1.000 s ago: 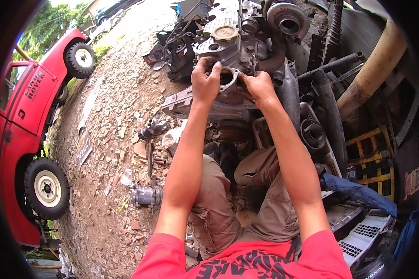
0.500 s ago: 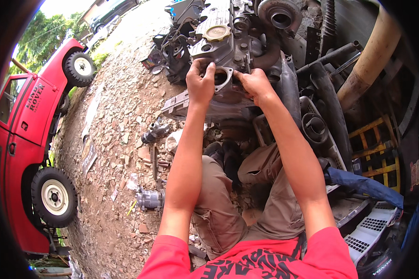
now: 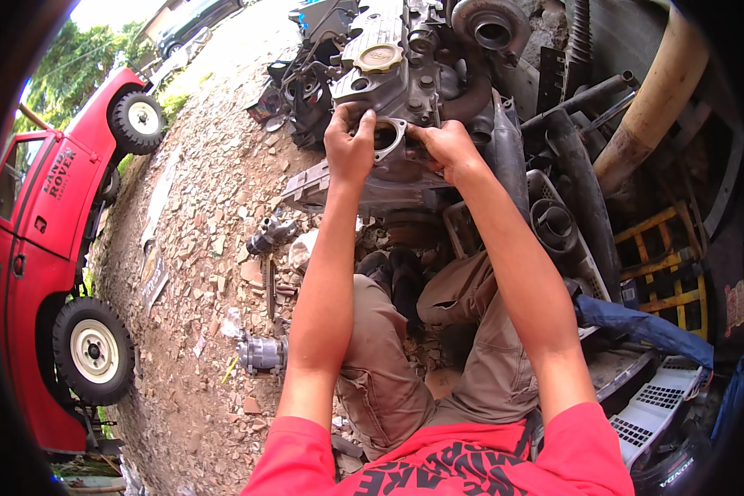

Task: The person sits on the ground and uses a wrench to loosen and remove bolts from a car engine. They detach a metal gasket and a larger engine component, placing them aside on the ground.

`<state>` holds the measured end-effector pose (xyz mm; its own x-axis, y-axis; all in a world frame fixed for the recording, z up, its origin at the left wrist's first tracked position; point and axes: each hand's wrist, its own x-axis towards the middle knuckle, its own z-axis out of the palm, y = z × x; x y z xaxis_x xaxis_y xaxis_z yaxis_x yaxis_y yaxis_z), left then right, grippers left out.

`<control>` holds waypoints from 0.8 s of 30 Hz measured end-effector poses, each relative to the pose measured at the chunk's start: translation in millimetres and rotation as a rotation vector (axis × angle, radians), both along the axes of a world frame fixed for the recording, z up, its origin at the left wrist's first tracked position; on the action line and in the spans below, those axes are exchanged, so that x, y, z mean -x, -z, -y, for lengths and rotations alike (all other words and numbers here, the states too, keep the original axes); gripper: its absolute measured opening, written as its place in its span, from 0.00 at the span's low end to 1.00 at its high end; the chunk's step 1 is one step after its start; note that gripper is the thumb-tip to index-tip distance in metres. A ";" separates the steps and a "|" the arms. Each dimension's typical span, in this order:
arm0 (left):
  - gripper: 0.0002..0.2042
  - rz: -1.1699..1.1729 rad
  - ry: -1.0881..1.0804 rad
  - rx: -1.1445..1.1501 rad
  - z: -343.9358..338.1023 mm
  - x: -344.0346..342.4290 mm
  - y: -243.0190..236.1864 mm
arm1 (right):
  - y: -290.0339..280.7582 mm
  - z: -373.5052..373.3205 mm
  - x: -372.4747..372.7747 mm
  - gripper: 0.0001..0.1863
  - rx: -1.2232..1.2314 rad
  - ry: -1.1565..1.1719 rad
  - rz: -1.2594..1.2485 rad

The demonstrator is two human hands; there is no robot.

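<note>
A grey metal flange (image 3: 400, 132) with a large round opening stands against the front of a dirty engine (image 3: 380, 25). My left hand (image 3: 351, 149) is closed on the flange's left side, thumb up and fingers curled behind. At the flange's right corner is my right hand (image 3: 450, 149), its fingers bent inward and pressed together; their tips are partly hidden, so what they grip cannot be made out. Just above sits a pale round oil filler cap (image 3: 379, 57) on the ribbed engine cover. Whether the flange is loose or fixed to the engine cannot be told.
A turbocharger (image 3: 517, 29) sits at the engine's upper right. Pipes (image 3: 583, 174) and a bamboo pole (image 3: 653, 116) crowd the right side. Metal parts, including a grey cylindrical unit (image 3: 263, 354), lie on stony ground to the left. Beyond stands a red off-road vehicle (image 3: 54, 223).
The whole view has shifted slightly, so the scene sits a little further left. Both hands keep their places at the flange, with hardly any change in their grip.
</note>
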<state>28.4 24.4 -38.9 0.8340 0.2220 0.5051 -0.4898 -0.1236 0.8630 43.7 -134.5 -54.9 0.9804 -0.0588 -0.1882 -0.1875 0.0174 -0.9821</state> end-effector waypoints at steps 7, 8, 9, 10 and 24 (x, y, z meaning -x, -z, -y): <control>0.08 0.020 -0.007 -0.015 -6.1 -5.6 6.6 | -22.4 -5.1 22.1 0.18 0.037 0.024 -0.011; 0.08 0.018 -0.011 -0.015 -7.3 -5.6 7.8 | -24.8 -6.5 23.6 0.18 0.098 0.014 -0.006; 0.08 0.020 -0.008 -0.016 -6.2 -6.9 6.8 | -24.4 -5.0 21.6 0.18 0.109 0.015 0.001; 0.09 0.021 -0.005 -0.017 -5.2 -8.0 5.8 | -23.4 -3.2 18.3 0.19 0.119 0.016 0.008; 0.08 0.006 0.011 -0.001 -2.6 -2.9 1.1 | -15.5 -4.6 11.7 0.19 0.110 0.010 0.028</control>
